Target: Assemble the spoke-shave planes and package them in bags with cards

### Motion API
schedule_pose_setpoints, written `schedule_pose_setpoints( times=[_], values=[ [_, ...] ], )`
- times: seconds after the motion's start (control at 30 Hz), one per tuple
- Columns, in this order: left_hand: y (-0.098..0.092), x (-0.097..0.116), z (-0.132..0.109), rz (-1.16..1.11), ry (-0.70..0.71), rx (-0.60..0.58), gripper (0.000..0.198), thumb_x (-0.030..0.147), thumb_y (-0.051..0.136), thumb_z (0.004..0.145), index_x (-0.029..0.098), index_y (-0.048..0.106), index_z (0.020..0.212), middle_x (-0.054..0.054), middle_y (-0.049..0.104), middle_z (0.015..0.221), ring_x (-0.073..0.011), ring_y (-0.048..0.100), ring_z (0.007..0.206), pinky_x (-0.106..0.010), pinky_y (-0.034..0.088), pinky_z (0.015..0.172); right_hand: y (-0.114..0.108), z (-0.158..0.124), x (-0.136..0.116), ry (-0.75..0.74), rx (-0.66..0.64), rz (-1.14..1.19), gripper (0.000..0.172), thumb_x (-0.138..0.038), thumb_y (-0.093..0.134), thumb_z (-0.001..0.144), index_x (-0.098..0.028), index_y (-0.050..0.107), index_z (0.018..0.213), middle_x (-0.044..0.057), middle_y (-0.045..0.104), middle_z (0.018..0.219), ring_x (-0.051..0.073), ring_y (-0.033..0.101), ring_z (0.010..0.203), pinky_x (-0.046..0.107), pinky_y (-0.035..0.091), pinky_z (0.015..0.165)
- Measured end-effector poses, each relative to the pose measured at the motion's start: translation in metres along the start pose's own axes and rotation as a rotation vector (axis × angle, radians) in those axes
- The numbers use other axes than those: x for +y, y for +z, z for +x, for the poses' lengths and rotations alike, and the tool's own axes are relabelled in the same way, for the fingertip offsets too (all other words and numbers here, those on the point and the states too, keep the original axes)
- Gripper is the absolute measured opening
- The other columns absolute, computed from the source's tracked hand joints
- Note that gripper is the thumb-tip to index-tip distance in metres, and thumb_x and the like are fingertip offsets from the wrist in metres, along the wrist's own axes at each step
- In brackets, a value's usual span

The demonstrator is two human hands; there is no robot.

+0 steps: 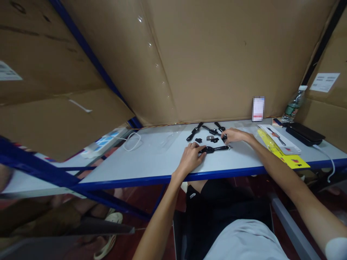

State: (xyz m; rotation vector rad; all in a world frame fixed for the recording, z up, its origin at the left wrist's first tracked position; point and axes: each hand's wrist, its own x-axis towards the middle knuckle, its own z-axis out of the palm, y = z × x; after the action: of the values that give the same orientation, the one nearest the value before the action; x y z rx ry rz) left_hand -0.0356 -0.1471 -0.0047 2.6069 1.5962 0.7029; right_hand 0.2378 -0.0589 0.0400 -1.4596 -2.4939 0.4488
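My left hand [192, 153] is closed around the left handle of a black spokeshave [210, 149], which lies crosswise near the front of the table. Beyond it, my right hand [230, 135] has its fingers pinched together at something dark, partly hidden by the fingertips. Two more black spokeshaves, one [211, 130] and another [220, 126], lie right by those fingertips. Farther left rests a third spokeshave [194, 131], slanting. Between the tools are small loose parts: a black plate [198, 140], a grey blade [209, 138] and a black cap piece [214, 140].
On the right of the white table [130, 166] lie a printed box [279, 139], a yellow card package [295, 161] and a black case [303, 133]. A phone [258, 109] and a bottle [294, 106] stand against cardboard. A white cable [132, 141] curls at left.
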Motion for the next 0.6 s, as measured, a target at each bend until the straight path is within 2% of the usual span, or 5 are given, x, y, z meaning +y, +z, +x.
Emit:
schedule_pose_setpoints(
  times=[0.17, 0.27, 0.4, 0.6],
  values=[
    [-0.002, -0.003, 0.001, -0.045, 0.0, -0.028, 0.043, 0.028, 0.058, 0.093, 0.022, 0.071, 0.133, -0.012, 0.065, 0.117, -0.0294, 0.057, 0.112, -0.044, 0.045, 0.103, 0.001, 0.005, 0.012, 0.093, -0.028, -0.014, 0.045, -0.025, 0.087, 0.063, -0.02, 0.078, 0.107, 0.003, 0.073, 0.088, 0.018, 0.063, 0.077, 0.024, 0.04, 0.061],
    [-0.003, -0.003, 0.001, -0.085, -0.001, -0.042, 0.044, 0.029, 0.058, 0.092, 0.021, 0.071, 0.133, -0.013, 0.065, 0.116, -0.0294, 0.058, 0.111, -0.045, 0.046, 0.102, -0.001, 0.006, 0.012, 0.122, -0.035, -0.029, 0.038, -0.026, 0.086, 0.065, -0.018, 0.077, 0.101, 0.003, 0.073, 0.09, 0.017, 0.063, 0.079, 0.023, 0.039, 0.062],
    [-0.005, -0.002, 0.0, -0.108, 0.001, -0.033, 0.043, 0.029, 0.059, 0.092, 0.02, 0.072, 0.132, -0.013, 0.066, 0.115, -0.0302, 0.059, 0.111, -0.045, 0.047, 0.102, -0.006, 0.004, 0.006, 0.167, -0.101, -0.062, 0.032, -0.032, 0.085, 0.066, -0.016, 0.075, 0.092, 0.001, 0.07, 0.082, 0.018, 0.062, 0.076, 0.024, 0.037, 0.06],
    [-0.007, 0.0, 0.0, -0.13, -0.002, -0.043, 0.042, 0.028, 0.061, 0.091, 0.021, 0.073, 0.13, -0.012, 0.068, 0.111, -0.03, 0.061, 0.11, -0.044, 0.049, 0.101, 0.0, 0.009, 0.008, 0.16, 0.015, 0.056, 0.048, -0.021, 0.085, 0.06, -0.017, 0.074, 0.106, 0.002, 0.073, 0.089, 0.015, 0.062, 0.074, 0.022, 0.038, 0.058]
  ],
)
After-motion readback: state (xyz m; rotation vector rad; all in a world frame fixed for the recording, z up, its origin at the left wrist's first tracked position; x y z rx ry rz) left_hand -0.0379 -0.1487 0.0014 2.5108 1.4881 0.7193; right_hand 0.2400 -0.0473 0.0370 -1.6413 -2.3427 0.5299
